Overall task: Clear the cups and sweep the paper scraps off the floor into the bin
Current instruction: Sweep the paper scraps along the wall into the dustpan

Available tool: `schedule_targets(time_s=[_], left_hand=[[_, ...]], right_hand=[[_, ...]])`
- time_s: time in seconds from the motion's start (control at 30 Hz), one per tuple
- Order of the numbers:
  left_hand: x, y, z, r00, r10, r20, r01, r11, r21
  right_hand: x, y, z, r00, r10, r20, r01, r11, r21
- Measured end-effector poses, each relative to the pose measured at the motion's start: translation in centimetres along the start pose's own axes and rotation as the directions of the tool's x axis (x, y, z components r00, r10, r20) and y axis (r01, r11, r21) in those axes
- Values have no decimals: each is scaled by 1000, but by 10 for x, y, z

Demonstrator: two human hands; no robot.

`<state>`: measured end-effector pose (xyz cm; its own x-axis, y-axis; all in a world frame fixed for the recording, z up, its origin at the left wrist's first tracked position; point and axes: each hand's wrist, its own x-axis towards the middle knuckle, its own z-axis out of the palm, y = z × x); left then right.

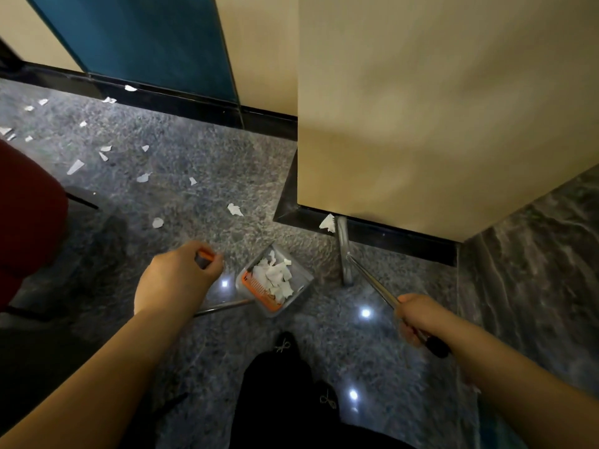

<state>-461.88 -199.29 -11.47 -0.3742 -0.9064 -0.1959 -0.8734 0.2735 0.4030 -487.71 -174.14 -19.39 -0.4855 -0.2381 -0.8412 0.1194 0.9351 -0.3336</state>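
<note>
Both arms fwd; left hand (pixel 176 277) & right hand (pixel 418 314) fingers curled, gripping.

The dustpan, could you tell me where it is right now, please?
In the head view the dustpan sits on the floor at centre, between both hands, with the broom head to its right.

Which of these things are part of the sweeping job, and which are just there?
Part of the job: dustpan gripped by the left hand, broom gripped by the right hand, paper scraps on the floor.
Just there: red chair, teal panel.
</note>
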Motion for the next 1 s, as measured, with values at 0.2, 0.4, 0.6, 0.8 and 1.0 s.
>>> schedule_targets(time_s=[0.2,0.4,0.6,0.8,1.0], left_hand=[[69,13,-4,999,5,42,-5,1000,6],[113,27,-9,999,21,48,-21,1000,12],[139,42,-10,998,-46,37,46,999,1],[153,64,-2,993,-119,-7,119,993,0],[157,82,9,979,-200,-28,200,980,-4]], right_hand=[[31,-69,-21,1000,18,12,-13,946,-323],[66,-117,-39,999,-12,41,29,898,-438],[96,-151,-65,994,-59,92,100,841,-532],[133,-172,-95,982,-97,162,167,844,-510],[168,-178,-107,982,-83,169,160,840,-518]])
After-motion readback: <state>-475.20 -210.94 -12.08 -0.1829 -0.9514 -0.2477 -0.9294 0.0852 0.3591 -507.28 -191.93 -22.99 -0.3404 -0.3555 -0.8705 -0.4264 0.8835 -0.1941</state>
